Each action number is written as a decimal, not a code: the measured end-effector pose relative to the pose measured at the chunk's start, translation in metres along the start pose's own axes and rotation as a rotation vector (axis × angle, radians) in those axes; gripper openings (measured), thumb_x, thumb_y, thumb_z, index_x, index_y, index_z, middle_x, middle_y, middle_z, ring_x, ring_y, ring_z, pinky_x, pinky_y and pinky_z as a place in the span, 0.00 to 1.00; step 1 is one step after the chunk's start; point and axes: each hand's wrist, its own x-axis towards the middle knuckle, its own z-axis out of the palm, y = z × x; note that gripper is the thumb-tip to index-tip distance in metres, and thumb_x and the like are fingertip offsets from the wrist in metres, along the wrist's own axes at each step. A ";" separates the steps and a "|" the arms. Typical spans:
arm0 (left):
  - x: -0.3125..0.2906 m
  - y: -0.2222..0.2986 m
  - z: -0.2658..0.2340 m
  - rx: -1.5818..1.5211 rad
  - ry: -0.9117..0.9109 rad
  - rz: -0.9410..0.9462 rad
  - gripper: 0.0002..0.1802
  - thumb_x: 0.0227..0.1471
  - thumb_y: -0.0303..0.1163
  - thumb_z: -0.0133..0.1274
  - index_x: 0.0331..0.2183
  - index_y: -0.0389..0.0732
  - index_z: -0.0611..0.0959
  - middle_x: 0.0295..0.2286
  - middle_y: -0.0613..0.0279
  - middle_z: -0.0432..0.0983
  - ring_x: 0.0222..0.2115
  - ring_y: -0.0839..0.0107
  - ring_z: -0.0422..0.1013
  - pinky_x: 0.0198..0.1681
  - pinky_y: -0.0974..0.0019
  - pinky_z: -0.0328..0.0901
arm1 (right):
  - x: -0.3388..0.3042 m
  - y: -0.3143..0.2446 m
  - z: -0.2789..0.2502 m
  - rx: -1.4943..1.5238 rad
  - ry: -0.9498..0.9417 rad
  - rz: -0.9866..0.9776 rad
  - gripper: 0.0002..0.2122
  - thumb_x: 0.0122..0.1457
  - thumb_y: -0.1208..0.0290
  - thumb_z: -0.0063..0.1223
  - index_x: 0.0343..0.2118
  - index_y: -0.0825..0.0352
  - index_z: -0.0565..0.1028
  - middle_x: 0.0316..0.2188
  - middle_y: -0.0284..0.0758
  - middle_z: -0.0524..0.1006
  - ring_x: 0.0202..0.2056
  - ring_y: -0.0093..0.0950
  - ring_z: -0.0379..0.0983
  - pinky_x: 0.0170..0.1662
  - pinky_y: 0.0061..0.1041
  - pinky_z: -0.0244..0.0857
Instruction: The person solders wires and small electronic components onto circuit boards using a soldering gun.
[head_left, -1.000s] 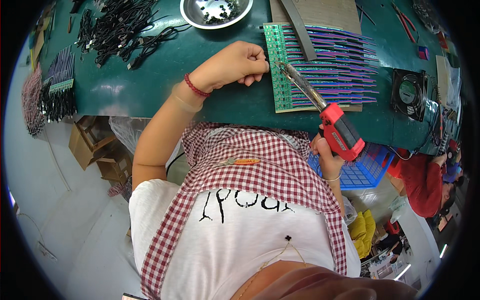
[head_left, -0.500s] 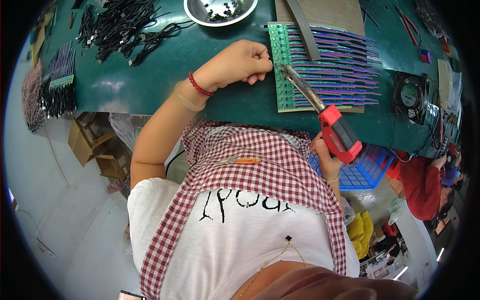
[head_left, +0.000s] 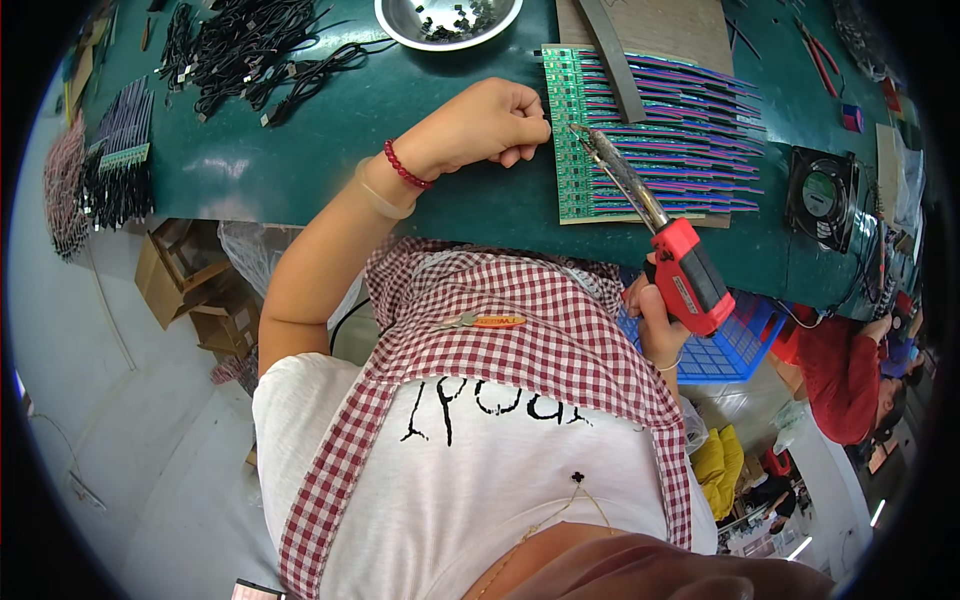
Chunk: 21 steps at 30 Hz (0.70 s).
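A row of green circuit boards [head_left: 571,165] lies at the right middle of the bench, with blue, pink and black wires [head_left: 705,160] running off to the right. My left hand [head_left: 495,122] is closed in a pinch at the boards' left edge; what it holds, if anything, is hidden. In my right hand [head_left: 660,325] is a soldering iron [head_left: 693,278] with a red and black handle, gripped from below. Its metal barrel slants up and left, and the tip shows over the boards, a little right of my left fingertips. A grey flat bar [head_left: 612,60] rests across the wires.
A metal bowl [head_left: 447,42] of small black parts stands behind my left hand. Black cables [head_left: 245,50] are heaped at the far left, wired boards [head_left: 122,160] nearer. At right are a fan [head_left: 820,198] and red-handled pliers [head_left: 818,58]; a blue crate [head_left: 735,350] sits below the bench.
The soldering iron has shifted slightly right, its tip moving away from the boards' left edge and my left fingertips. My left hand keeps its pinch at the edge. The whole view has shifted a little.
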 end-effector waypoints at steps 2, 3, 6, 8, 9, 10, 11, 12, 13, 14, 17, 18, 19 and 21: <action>0.000 0.000 0.000 0.002 -0.001 -0.007 0.09 0.47 0.29 0.51 0.20 0.39 0.71 0.15 0.67 0.69 0.12 0.84 0.60 0.15 0.80 0.54 | 0.000 0.001 0.000 -0.032 -0.001 0.008 0.16 0.52 0.79 0.46 0.45 0.76 0.64 0.16 0.33 0.67 0.16 0.20 0.59 0.23 0.21 0.57; 0.000 0.000 0.000 0.000 0.002 0.000 0.09 0.47 0.29 0.51 0.20 0.39 0.71 0.15 0.67 0.69 0.12 0.84 0.60 0.15 0.80 0.54 | 0.000 0.002 0.000 -0.064 -0.003 0.016 0.16 0.52 0.79 0.45 0.45 0.76 0.64 0.16 0.33 0.67 0.16 0.20 0.59 0.23 0.21 0.57; -0.001 0.001 0.001 -0.002 0.006 0.005 0.09 0.47 0.29 0.51 0.20 0.39 0.71 0.15 0.67 0.69 0.12 0.84 0.60 0.15 0.80 0.54 | -0.002 0.005 0.000 -0.116 -0.018 0.031 0.16 0.52 0.79 0.46 0.45 0.76 0.64 0.16 0.33 0.67 0.16 0.20 0.59 0.23 0.20 0.57; 0.000 0.001 0.001 -0.002 0.007 0.004 0.09 0.47 0.29 0.51 0.20 0.39 0.71 0.15 0.67 0.69 0.12 0.84 0.60 0.15 0.80 0.54 | -0.003 0.005 0.001 -0.141 -0.005 0.029 0.16 0.52 0.79 0.45 0.45 0.77 0.64 0.16 0.33 0.67 0.16 0.20 0.59 0.23 0.20 0.57; 0.000 0.000 0.000 -0.001 0.004 0.006 0.09 0.47 0.29 0.52 0.19 0.39 0.71 0.15 0.67 0.69 0.12 0.84 0.60 0.15 0.80 0.54 | -0.002 0.004 0.001 -0.165 0.009 0.028 0.16 0.52 0.79 0.45 0.45 0.77 0.64 0.16 0.34 0.67 0.16 0.20 0.60 0.23 0.20 0.57; 0.000 0.000 0.000 0.000 -0.001 0.010 0.09 0.47 0.29 0.52 0.19 0.39 0.71 0.15 0.67 0.69 0.12 0.84 0.60 0.15 0.80 0.54 | -0.002 0.002 0.001 -0.165 0.008 0.028 0.16 0.52 0.79 0.45 0.45 0.77 0.64 0.16 0.34 0.67 0.16 0.20 0.60 0.23 0.20 0.57; 0.000 0.000 0.000 -0.001 0.001 0.007 0.09 0.47 0.29 0.52 0.19 0.39 0.71 0.15 0.67 0.69 0.12 0.84 0.60 0.15 0.80 0.54 | -0.002 -0.001 0.002 -0.103 0.029 0.034 0.16 0.53 0.78 0.45 0.45 0.77 0.63 0.16 0.33 0.66 0.16 0.20 0.59 0.22 0.20 0.57; 0.000 -0.001 0.000 -0.001 0.001 0.004 0.09 0.47 0.29 0.52 0.19 0.39 0.71 0.15 0.67 0.69 0.12 0.84 0.60 0.15 0.80 0.54 | -0.001 -0.004 0.002 -0.041 0.050 0.040 0.16 0.53 0.78 0.46 0.45 0.76 0.63 0.15 0.33 0.66 0.16 0.20 0.59 0.22 0.20 0.57; 0.001 -0.001 0.000 -0.001 -0.003 0.005 0.09 0.47 0.29 0.52 0.19 0.39 0.71 0.15 0.67 0.69 0.12 0.84 0.60 0.15 0.80 0.54 | 0.000 -0.007 0.002 -0.041 0.050 0.040 0.16 0.53 0.78 0.46 0.45 0.76 0.63 0.15 0.33 0.66 0.16 0.20 0.59 0.22 0.20 0.57; 0.000 -0.001 0.000 0.000 0.001 0.000 0.09 0.47 0.29 0.52 0.19 0.39 0.71 0.15 0.67 0.69 0.12 0.84 0.60 0.15 0.80 0.54 | 0.001 -0.009 0.002 -0.014 0.065 0.030 0.17 0.53 0.76 0.46 0.45 0.76 0.63 0.15 0.33 0.65 0.16 0.20 0.59 0.22 0.20 0.57; 0.000 0.001 0.000 -0.002 0.005 0.005 0.09 0.47 0.29 0.52 0.19 0.39 0.71 0.15 0.67 0.69 0.12 0.84 0.60 0.15 0.80 0.54 | 0.005 -0.013 0.003 0.015 0.078 0.015 0.18 0.53 0.74 0.48 0.45 0.76 0.62 0.14 0.33 0.65 0.15 0.20 0.59 0.21 0.20 0.57; -0.001 0.001 0.001 -0.005 0.005 0.003 0.09 0.47 0.29 0.52 0.19 0.39 0.71 0.15 0.67 0.69 0.12 0.84 0.60 0.14 0.80 0.54 | 0.005 -0.013 0.003 0.018 0.075 0.012 0.18 0.53 0.73 0.48 0.45 0.76 0.62 0.14 0.32 0.64 0.15 0.20 0.58 0.21 0.20 0.56; -0.001 0.002 0.001 -0.008 0.005 -0.001 0.09 0.47 0.29 0.52 0.19 0.39 0.71 0.15 0.67 0.69 0.12 0.84 0.60 0.14 0.80 0.54 | 0.005 -0.013 0.003 0.018 0.075 0.012 0.18 0.53 0.73 0.48 0.45 0.76 0.62 0.14 0.32 0.64 0.15 0.20 0.58 0.21 0.20 0.56; -0.002 0.004 0.001 0.007 0.009 -0.002 0.09 0.47 0.29 0.52 0.19 0.39 0.71 0.15 0.67 0.69 0.12 0.84 0.61 0.14 0.80 0.55 | 0.006 -0.013 0.004 0.016 0.063 0.026 0.18 0.53 0.73 0.48 0.45 0.76 0.62 0.14 0.33 0.64 0.15 0.20 0.59 0.21 0.20 0.56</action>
